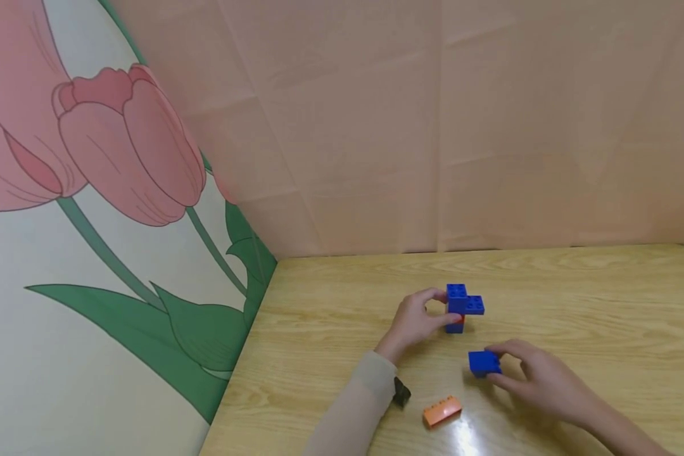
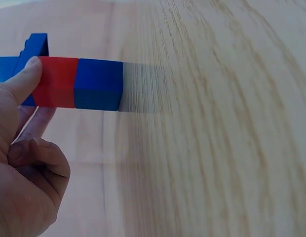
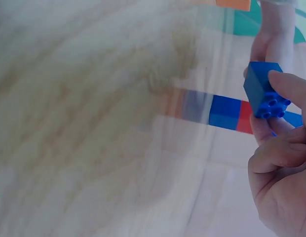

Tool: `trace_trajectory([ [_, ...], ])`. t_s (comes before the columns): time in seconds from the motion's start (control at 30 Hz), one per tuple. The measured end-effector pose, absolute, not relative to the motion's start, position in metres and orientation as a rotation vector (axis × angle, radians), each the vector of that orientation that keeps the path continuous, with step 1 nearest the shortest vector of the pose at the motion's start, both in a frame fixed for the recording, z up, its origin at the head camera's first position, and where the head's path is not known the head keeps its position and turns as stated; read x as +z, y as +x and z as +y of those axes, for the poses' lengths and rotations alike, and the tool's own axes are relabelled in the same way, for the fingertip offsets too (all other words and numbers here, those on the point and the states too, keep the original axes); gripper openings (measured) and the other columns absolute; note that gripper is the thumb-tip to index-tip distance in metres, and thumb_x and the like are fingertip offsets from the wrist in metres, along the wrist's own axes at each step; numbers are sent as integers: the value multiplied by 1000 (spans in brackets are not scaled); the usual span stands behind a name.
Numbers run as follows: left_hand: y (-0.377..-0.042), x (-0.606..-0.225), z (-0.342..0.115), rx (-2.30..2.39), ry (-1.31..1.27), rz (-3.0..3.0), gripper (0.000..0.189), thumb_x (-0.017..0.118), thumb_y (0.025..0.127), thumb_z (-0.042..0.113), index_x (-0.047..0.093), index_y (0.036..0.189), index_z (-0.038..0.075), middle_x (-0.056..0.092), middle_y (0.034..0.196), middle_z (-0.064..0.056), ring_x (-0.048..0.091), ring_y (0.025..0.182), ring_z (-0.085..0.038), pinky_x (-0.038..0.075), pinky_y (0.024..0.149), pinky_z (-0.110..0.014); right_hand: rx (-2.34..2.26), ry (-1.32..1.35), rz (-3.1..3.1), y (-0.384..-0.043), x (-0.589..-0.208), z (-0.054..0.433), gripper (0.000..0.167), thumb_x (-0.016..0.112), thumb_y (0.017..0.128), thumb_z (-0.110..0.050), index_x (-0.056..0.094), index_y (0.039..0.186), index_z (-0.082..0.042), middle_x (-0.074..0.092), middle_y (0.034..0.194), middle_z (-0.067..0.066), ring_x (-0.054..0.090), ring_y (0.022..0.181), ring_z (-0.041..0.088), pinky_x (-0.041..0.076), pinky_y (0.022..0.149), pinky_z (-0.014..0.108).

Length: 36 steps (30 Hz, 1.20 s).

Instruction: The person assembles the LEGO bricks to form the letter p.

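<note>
A stack of toy building bricks (image 1: 456,303) stands upright on the table, blue at the bottom, a red brick (image 2: 57,82) above it, and more blue on top. One flat blue brick (image 1: 475,304) juts out to the right from the stack. My left hand (image 1: 415,318) pinches the stack from its left side between thumb and fingers. Nearer to me and to the right, my right hand (image 1: 547,380) holds a loose blue brick (image 3: 264,88) between thumb and fingers. In the right wrist view that brick's studs face the hand.
An orange brick (image 1: 443,412) lies on the wooden table (image 1: 319,354) near the front. A small dark object (image 1: 401,392) sits beside the left sleeve (image 1: 356,405). Behind the table hangs a plain pinkish cloth (image 1: 376,126); a tulip-patterned panel (image 1: 120,253) borders the left.
</note>
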<state>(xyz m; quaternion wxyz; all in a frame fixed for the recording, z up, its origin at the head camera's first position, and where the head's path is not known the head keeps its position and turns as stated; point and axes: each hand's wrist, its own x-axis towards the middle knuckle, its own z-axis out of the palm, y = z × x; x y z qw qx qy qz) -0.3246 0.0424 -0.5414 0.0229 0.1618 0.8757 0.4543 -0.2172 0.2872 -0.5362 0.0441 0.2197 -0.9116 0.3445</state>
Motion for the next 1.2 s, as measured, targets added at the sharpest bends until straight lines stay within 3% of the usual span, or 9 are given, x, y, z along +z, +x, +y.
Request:
trace_trajectory([
  [0.13, -325, -541, 43, 1402, 477, 2713, 35, 76, 90, 53, 71, 119, 34, 66, 116, 24, 60, 126, -12, 51, 100, -39, 1114, 600, -2785, -220, -533, 290, 45, 87, 86, -37, 71, 121, -13, 74, 111, 0, 62, 78, 11, 47, 58, 25],
  [0.3, -326, -541, 44, 1400, 469, 2714, 35, 77, 90, 53, 71, 119, 34, 66, 117, 23, 60, 126, -12, 52, 99, -38, 1169, 581, -2757, -224, -530, 294, 39, 85, 89, -32, 69, 119, -13, 71, 102, -3, 34, 50, 2, 34, 45, 24],
  [0.53, -325, -541, 43, 1417, 477, 2702, 35, 77, 90, 52, 72, 119, 33, 66, 117, 23, 60, 125, -11, 52, 99, -37, 1160, 541, -2762, -232, -518, 303, 37, 82, 92, -32, 66, 122, -15, 52, 68, -10, 34, 47, 3, 32, 42, 24],
  [0.63, -326, -542, 43, 1417, 483, 2704, 36, 77, 90, 52, 72, 119, 32, 66, 118, 24, 59, 124, -8, 52, 99, -37, 1175, 531, -2739, -238, -511, 308, 39, 81, 93, -30, 65, 125, -14, 45, 63, -10, 35, 46, 4, 33, 41, 26],
  [0.7, -326, -542, 43, 1417, 486, 2704, 36, 78, 90, 52, 72, 119, 32, 66, 118, 23, 59, 124, -6, 51, 99, -36, 1192, 533, -2712, -242, -508, 310, 39, 81, 93, -27, 65, 126, -14, 46, 64, -8, 36, 45, 5, 33, 40, 26],
  [0.83, -327, -543, 43, 1427, 486, 2698, 36, 78, 90, 51, 72, 119, 31, 66, 117, 23, 59, 124, -7, 51, 100, -36, 1205, 558, -2635, -249, -502, 312, 41, 81, 93, -20, 65, 129, -11, 67, 94, 6, 36, 44, 5, 33, 38, 28],
  [0.93, -326, -543, 43, 1430, 487, 2694, 37, 78, 90, 51, 72, 120, 31, 66, 117, 23, 59, 125, -9, 50, 101, -36, 1177, 575, -2587, -255, -501, 313, 42, 81, 93, -18, 66, 132, -10, 68, 111, 13, 34, 43, 4, 32, 37, 28],
  [1.1, -326, -542, 43, 1430, 487, 2700, 37, 78, 90, 50, 72, 120, 30, 67, 117, 22, 59, 124, -9, 51, 100, -36, 1140, 580, -2555, -265, -501, 312, 44, 81, 93, -17, 65, 134, -8, 64, 112, 14, 34, 43, 5, 31, 38, 27],
  [1.2, -326, -541, 43, 1434, 475, 2698, 37, 78, 90, 51, 72, 120, 31, 67, 117, 23, 60, 124, -10, 51, 99, -37, 1157, 560, -2568, -269, -500, 311, 45, 80, 95, -19, 64, 135, -9, 62, 93, 10, 34, 43, 6, 31, 37, 28],
])
